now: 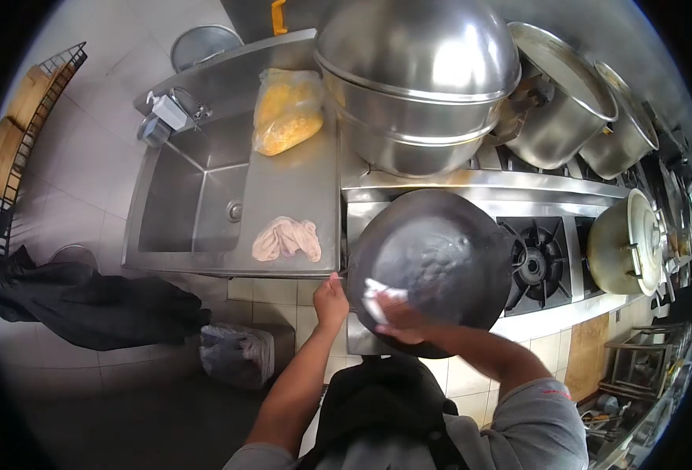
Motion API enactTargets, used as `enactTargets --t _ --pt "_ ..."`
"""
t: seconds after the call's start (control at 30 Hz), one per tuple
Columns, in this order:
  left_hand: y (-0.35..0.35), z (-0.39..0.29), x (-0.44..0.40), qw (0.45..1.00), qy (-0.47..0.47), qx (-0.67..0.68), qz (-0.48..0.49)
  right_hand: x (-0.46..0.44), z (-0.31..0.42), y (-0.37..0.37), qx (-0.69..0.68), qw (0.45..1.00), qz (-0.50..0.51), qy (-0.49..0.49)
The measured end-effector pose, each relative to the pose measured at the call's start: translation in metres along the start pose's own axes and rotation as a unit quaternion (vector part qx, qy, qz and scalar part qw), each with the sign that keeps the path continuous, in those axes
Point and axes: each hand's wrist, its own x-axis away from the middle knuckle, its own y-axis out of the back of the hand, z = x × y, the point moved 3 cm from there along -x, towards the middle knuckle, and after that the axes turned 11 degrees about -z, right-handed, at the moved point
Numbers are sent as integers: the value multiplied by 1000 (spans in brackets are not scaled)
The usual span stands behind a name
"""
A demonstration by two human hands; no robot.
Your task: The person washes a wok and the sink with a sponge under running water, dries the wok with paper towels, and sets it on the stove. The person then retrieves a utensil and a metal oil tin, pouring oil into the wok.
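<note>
A large black wok (440,258) sits on the stove in front of me, its inner surface shiny and uneven. My left hand (331,303) is closed at the wok's left edge, gripping its small side handle. Inside the wok, near its lower left wall, my right hand (403,319) presses a white wiping cloth (383,294) against the metal. Motion blurs this hand, and the cloth may be a paper towel. A crumpled pinkish rag (286,240) lies on the steel counter left of the wok.
A bag of yellow food (287,113) rests beside the sink (185,200). Behind the wok stands a big domed steamer (420,94), with tall steel pots (553,117) to its right. A gas burner (532,265) and a lidded pot (624,243) are on the right. A bin (240,356) stands lower left.
</note>
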Motion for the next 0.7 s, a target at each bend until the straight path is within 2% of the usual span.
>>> enactTargets --t 0.03,0.1,0.17,0.23,0.27,0.3,0.33,0.4,0.43,0.47,0.5,0.53,0.57,0.63,0.67,0.7 --pt "3 -4 -1 1000 -2 1 1 11 -3 32 100 991 62 -60" --pt "8 -20 -2 999 -29 -39 -22 5 -60 27 218 953 -148 -149" --pt "4 -16 -2 998 -27 -30 -37 -40 -93 11 182 878 -334 -290" --pt "4 -15 0 998 -47 -16 -48 -77 -46 -1 -40 916 -264 -300" --pt "4 -16 0 998 -39 -38 -39 -79 -10 -20 -75 939 -247 -225" --pt "9 -23 2 1000 -6 4 -28 -75 15 -35 -107 956 -232 -145" --pt "4 -16 -1 998 -34 10 -53 -63 10 -33 -104 954 -236 -151" --pt "3 -11 1 995 -59 17 -75 -16 -13 -34 -67 990 -44 -115" --pt "8 -18 1 997 -52 4 -58 14 -34 -10 52 992 -66 -99" --pt "10 -22 0 998 -44 -9 -43 35 -60 13 183 969 -73 -151" --pt "8 -22 -2 998 -44 -6 -42 47 -76 43 240 924 -111 -275" --pt "7 -19 -2 999 -37 -7 -39 51 -118 43 339 873 -229 -266" --pt "7 -15 -1 999 -29 -11 -35 51 -132 44 334 855 -266 -294" --pt "7 -15 2 999 -20 1 -42 22 -119 19 250 832 -236 -435" --pt "5 -18 1 998 -15 15 -50 4 -108 -19 359 831 -354 -235" --pt "3 -19 1 999 -13 17 -46 -5 -91 -64 444 777 -446 -19"
